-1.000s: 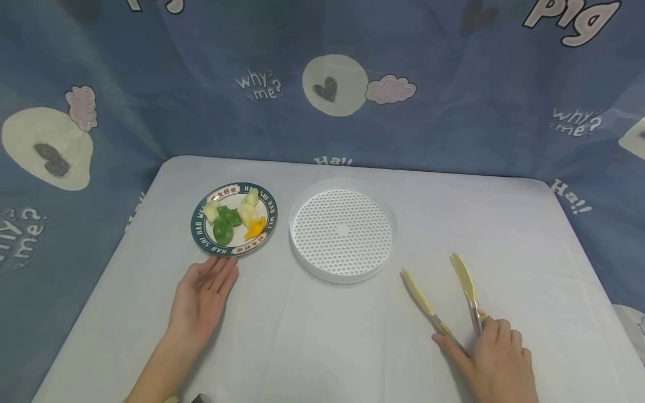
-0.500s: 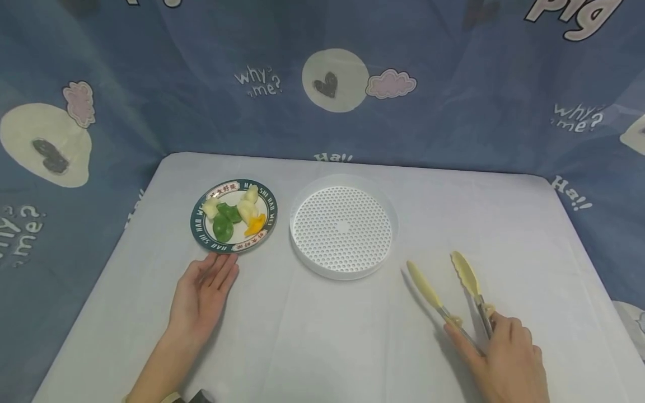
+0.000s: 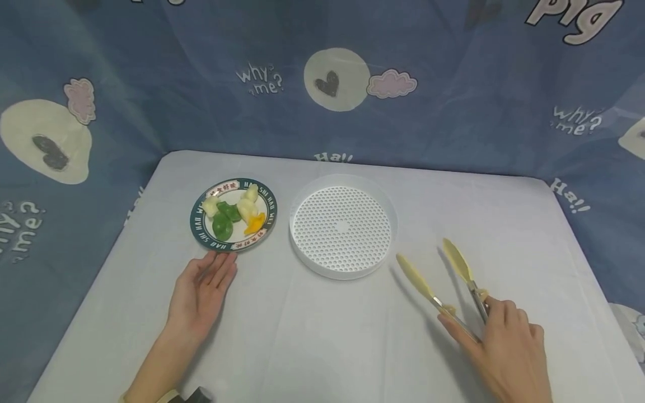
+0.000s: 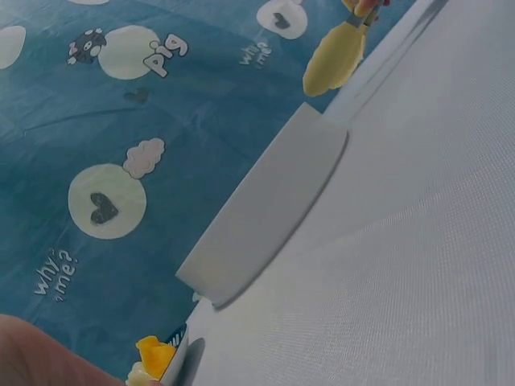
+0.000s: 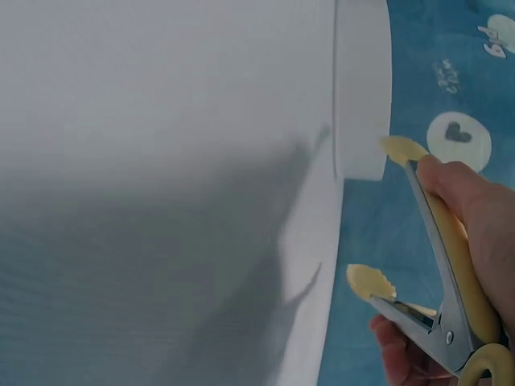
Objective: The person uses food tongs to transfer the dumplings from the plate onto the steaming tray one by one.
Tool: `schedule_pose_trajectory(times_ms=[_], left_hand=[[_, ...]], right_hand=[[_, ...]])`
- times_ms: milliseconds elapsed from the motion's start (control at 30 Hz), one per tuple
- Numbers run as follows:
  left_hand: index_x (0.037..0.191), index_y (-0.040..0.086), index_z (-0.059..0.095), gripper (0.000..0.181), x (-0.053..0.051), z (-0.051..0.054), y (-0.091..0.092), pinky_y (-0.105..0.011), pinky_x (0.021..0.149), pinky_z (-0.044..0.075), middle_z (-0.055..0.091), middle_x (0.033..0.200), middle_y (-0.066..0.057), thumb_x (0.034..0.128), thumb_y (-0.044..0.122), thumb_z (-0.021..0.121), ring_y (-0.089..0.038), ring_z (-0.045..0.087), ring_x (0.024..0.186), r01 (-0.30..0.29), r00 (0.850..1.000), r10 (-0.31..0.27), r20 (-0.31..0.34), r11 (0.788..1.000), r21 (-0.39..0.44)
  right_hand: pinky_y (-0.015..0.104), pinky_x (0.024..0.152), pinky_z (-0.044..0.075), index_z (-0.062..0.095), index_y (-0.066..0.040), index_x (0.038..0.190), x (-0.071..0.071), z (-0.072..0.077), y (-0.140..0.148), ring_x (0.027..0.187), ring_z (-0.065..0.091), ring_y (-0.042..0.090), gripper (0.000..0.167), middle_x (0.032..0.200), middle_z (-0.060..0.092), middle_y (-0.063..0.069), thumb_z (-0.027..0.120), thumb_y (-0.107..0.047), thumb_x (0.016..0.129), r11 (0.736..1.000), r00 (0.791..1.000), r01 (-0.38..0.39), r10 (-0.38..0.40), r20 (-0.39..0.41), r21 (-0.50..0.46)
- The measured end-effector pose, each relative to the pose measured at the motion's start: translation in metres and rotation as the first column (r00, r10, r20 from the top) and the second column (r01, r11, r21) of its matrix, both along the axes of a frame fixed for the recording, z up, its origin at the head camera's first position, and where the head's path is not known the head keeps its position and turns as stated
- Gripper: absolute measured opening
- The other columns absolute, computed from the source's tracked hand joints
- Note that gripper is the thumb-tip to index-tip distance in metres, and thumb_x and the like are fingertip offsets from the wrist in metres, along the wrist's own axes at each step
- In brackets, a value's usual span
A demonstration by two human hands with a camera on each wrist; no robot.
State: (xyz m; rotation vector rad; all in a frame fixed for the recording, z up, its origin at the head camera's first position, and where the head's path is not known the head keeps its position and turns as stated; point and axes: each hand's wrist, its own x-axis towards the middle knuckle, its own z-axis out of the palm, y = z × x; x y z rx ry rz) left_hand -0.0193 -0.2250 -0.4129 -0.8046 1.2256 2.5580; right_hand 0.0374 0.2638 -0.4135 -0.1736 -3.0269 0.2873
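Note:
My right hand point(image 3: 509, 347) grips a pair of yellow-tipped tongs point(image 5: 463, 281), its two arms spread apart and raised off the table, with shadows below. Thumb and fingers lie on opposite arms of the tongs. My left hand point(image 3: 200, 296) is palm up with straight fingers, its fingertips touching the near rim of a green-bordered plate point(image 3: 197, 228). On that plate are green pieces point(image 3: 222, 226), pale pieces point(image 3: 247, 210) and a yellow piece point(image 3: 255, 224) of food. Between the hands, farther back, stands a round white tray point(image 3: 342, 235) with a perforated base.
A white cloth covers the table point(image 3: 322, 336). Behind it and along the sides hangs a blue printed curtain point(image 3: 453, 101). In the left wrist view the tray's wall point(image 4: 265, 209) stands up from the cloth.
My right hand has lifted the tongs off the cloth and then carried them a little forward and left. My left hand and the plate have stayed in place.

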Motion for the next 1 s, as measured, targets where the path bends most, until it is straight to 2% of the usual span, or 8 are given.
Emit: schedule_pose_trajectory(times_ms=[100, 300, 400, 600, 767, 1000], left_hand=[[0.174, 0.022, -0.005, 0.063, 0.000, 0.000, 0.000, -0.020, 0.137, 0.031, 0.005, 0.184, -0.001, 0.1170, 0.028, 0.022, -0.011, 0.023, 0.168, -0.005, 1.000, 0.005, 0.004, 1.000, 0.006], [0.174, 0.022, -0.004, 0.063, 0.002, 0.000, 0.000, -0.020, 0.138, 0.031, 0.006, 0.184, 0.000, 0.1168, 0.027, 0.021, -0.011, 0.023, 0.168, -0.013, 1.000, 0.013, 0.011, 1.000, 0.010], [0.174, 0.022, -0.004, 0.063, 0.002, 0.001, 0.000, -0.020, 0.137, 0.032, 0.006, 0.184, -0.001, 0.1165, 0.026, 0.022, -0.011, 0.024, 0.168, -0.009, 1.000, 0.009, 0.009, 1.000, -0.003], [0.174, 0.021, -0.004, 0.064, 0.002, 0.001, 0.000, -0.020, 0.137, 0.032, 0.007, 0.183, -0.002, 0.1162, 0.026, 0.022, -0.012, 0.024, 0.168, -0.004, 1.000, 0.005, 0.007, 1.000, -0.013], [0.174, 0.023, -0.002, 0.063, 0.001, 0.001, 0.000, -0.020, 0.137, 0.033, 0.009, 0.183, -0.001, 0.1162, 0.026, 0.022, -0.011, 0.025, 0.167, -0.010, 1.000, 0.010, 0.018, 1.000, -0.005], [0.174, 0.023, 0.000, 0.062, 0.001, 0.001, -0.002, -0.021, 0.137, 0.033, 0.008, 0.183, 0.000, 0.1165, 0.027, 0.024, -0.011, 0.026, 0.167, -0.029, 0.999, 0.028, 0.032, 0.999, 0.031]], right_hand=[[0.055, 0.067, 0.044, 0.062, 0.015, 0.121, -0.004, 0.003, -0.002, 0.079, 0.057, 0.036, 0.100, 0.090, 0.061, 0.023, 0.074, -0.078, 0.084, 0.999, 1.000, -0.030, 0.030, 0.007, 0.033], [0.059, 0.066, 0.047, 0.065, 0.014, 0.117, -0.011, 0.012, -0.005, 0.075, 0.057, 0.035, 0.093, 0.089, 0.060, 0.022, 0.081, -0.071, 0.081, 0.990, 0.985, -0.131, 0.137, -0.105, 0.058], [0.056, 0.068, 0.045, 0.065, 0.013, 0.120, -0.014, 0.015, -0.008, 0.078, 0.058, 0.034, 0.091, 0.095, 0.062, 0.023, 0.081, -0.069, 0.083, 0.989, 0.984, -0.148, 0.149, -0.093, 0.023], [0.051, 0.074, 0.045, 0.062, 0.011, 0.129, -0.019, 0.019, -0.019, 0.086, 0.061, 0.033, 0.093, 0.105, 0.063, 0.022, 0.075, -0.071, 0.089, 0.987, 0.988, -0.153, 0.153, -0.004, -0.039], [0.051, 0.078, 0.046, 0.061, 0.008, 0.132, -0.024, 0.021, -0.026, 0.085, 0.063, 0.030, 0.093, 0.110, 0.063, 0.020, 0.075, -0.073, 0.088, 0.984, 0.986, -0.168, 0.166, -0.027, -0.059], [0.045, 0.072, 0.046, 0.063, 0.006, 0.127, -0.032, 0.024, -0.036, 0.076, 0.060, 0.027, 0.089, 0.106, 0.063, 0.018, 0.079, -0.070, 0.085, 0.976, 0.971, -0.215, 0.211, -0.110, -0.030]])
